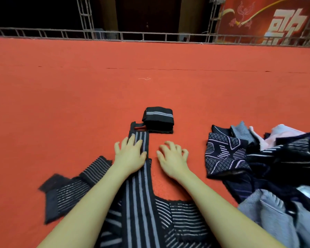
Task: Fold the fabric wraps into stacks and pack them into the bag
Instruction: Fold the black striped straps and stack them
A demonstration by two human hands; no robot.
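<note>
A long black wrap with grey stripes point(139, 190) lies stretched away from me on the red carpet. My left hand point(130, 153) presses flat on its far part, fingers spread. My right hand point(172, 156) hovers just right of the strip with loosely curled fingers and holds nothing. A folded black wrap stack point(158, 119) sits just beyond the strip's far end. More striped wraps point(66, 188) lie at the near left and under my forearms.
A heap of dark patterned and grey fabrics point(258, 167) fills the right side. The red carpet point(79, 95) runs far ahead to a metal truss railing point(150, 35). A red banner point(276, 20) hangs at the back right.
</note>
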